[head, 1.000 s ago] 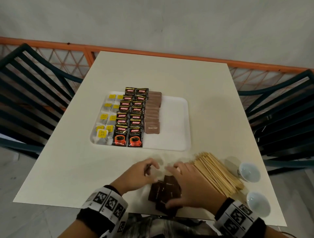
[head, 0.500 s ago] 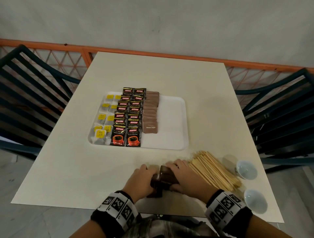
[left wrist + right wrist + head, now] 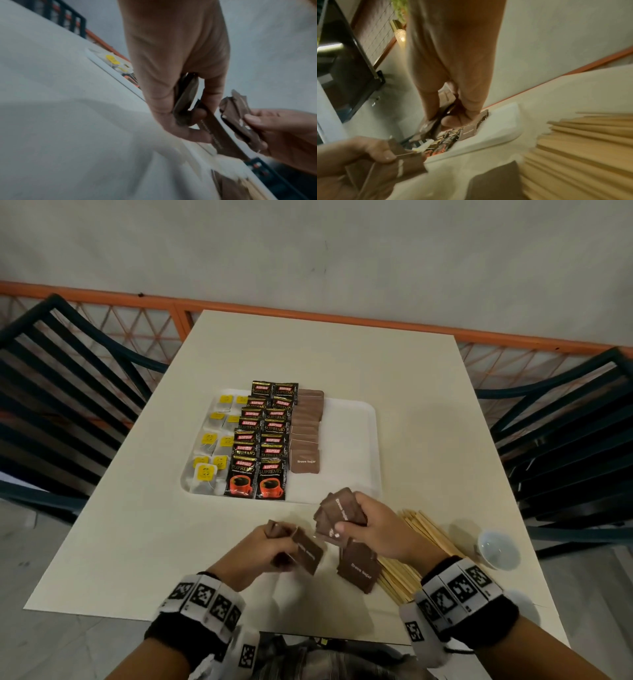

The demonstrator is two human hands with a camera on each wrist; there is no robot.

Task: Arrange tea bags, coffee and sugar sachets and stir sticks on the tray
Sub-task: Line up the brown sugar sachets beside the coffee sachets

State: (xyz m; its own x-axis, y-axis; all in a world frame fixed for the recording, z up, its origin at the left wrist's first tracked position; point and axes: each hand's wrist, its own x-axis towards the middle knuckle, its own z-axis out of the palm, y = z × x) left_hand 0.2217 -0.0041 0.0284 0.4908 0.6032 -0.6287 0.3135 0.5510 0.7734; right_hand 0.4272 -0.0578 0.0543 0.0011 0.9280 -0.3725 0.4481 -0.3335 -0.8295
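Note:
A white tray (image 3: 349,440) in mid-table holds tea bags (image 3: 209,451) with yellow tags on the left, black coffee sachets (image 3: 260,440) in two columns, and one column of brown sugar sachets (image 3: 306,433). Just in front of the tray, my right hand (image 3: 363,525) grips a fanned bunch of brown sugar sachets (image 3: 337,513). My left hand (image 3: 274,546) holds a few more brown sachets (image 3: 308,554). Another small pile of brown sachets (image 3: 359,565) lies on the table between my hands. Wooden stir sticks (image 3: 421,549) lie in a heap under my right wrist.
Two small white cups (image 3: 496,549) stand near the table's right front corner. Dark slatted chairs (image 3: 68,392) flank the table on both sides. An orange railing (image 3: 308,313) runs behind the far edge. The tray's right half is bare.
Both hands were pressed together on one stack of brown sachets on the table. They have lifted and parted, each holding some sachets, with a small pile left lying on the table.

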